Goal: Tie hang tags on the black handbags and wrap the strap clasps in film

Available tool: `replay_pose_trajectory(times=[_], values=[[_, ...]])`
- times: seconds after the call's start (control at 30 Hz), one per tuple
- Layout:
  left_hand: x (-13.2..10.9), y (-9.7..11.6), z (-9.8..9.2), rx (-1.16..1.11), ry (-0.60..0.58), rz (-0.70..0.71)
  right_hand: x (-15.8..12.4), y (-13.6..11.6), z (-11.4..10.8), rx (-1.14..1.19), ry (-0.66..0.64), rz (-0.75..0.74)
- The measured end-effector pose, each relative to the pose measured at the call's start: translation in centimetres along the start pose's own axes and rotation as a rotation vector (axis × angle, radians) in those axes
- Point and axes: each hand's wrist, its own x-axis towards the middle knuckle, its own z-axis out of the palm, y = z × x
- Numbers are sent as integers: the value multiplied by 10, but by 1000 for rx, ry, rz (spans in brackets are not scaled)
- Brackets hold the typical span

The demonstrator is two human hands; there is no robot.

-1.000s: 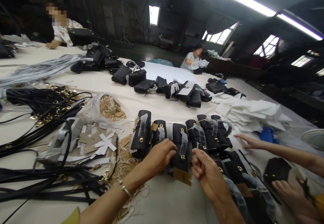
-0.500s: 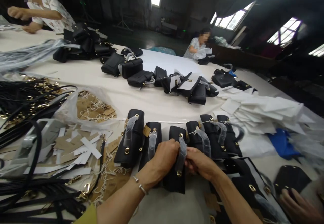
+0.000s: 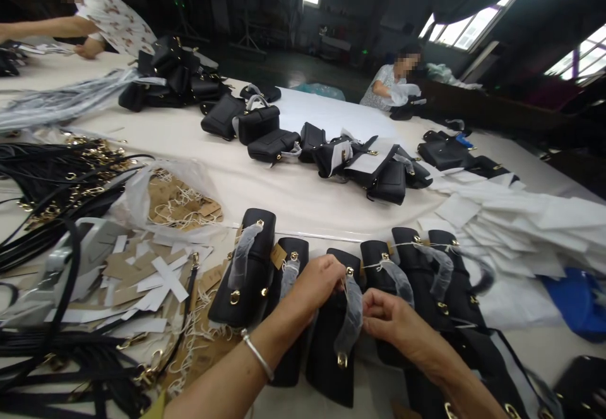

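A small black handbag (image 3: 331,349) lies in front of me, its short handle (image 3: 351,318) wrapped in clear plastic and fixed with gold fittings. My left hand (image 3: 324,277) is closed in a pinch beside the upper gold fitting, on a thin white string (image 3: 346,288) that runs along the handle. Just right of the handle, my right hand (image 3: 391,318) has its thumb and fingers pressed together; whatever is between them is hidden. To the left lies a similar bag (image 3: 243,280), and a brown tag (image 3: 279,255) shows on the one between.
More black bags (image 3: 386,267) lie in the row at right. Left are loose paper strips (image 3: 146,274), a plastic bag of stringed tags (image 3: 182,198) and black straps with gold clips (image 3: 89,368). White sheets (image 3: 511,223) are piled right. Two people work across the table (image 3: 189,141).
The view has swung, so most table items sit further right. My fingers have shifted on the handle, the right hand now a little off it. The other hand at lower right has gone from view.
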Motion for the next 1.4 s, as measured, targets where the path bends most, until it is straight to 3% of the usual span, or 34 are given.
replay_pose_trajectory(times=[0.1,0.2,0.33,0.43,0.53,0.7,0.93,1.2,1.27,1.4], values=[[7,-1,5,-454,3,-166,1,-1,-8,-30,28,42],[10,-1,9,-705,51,-298,3,-3,-17,128,96,70],[10,-4,13,-765,90,-294,9,-2,-17,617,94,66],[7,-7,12,-716,74,-230,12,-2,-10,784,87,57],[2,-7,9,-668,46,-162,15,-5,-4,703,79,2],[-8,-11,7,-586,20,-122,23,-17,0,267,253,-79],[-25,-17,6,-220,70,48,25,-55,2,-225,213,-34],[-30,-16,-8,-53,7,80,22,-56,7,-288,249,-20],[-31,-13,-11,165,10,243,20,-55,10,-357,249,-78],[-30,3,-20,830,29,548,18,-52,14,-479,176,-242]])
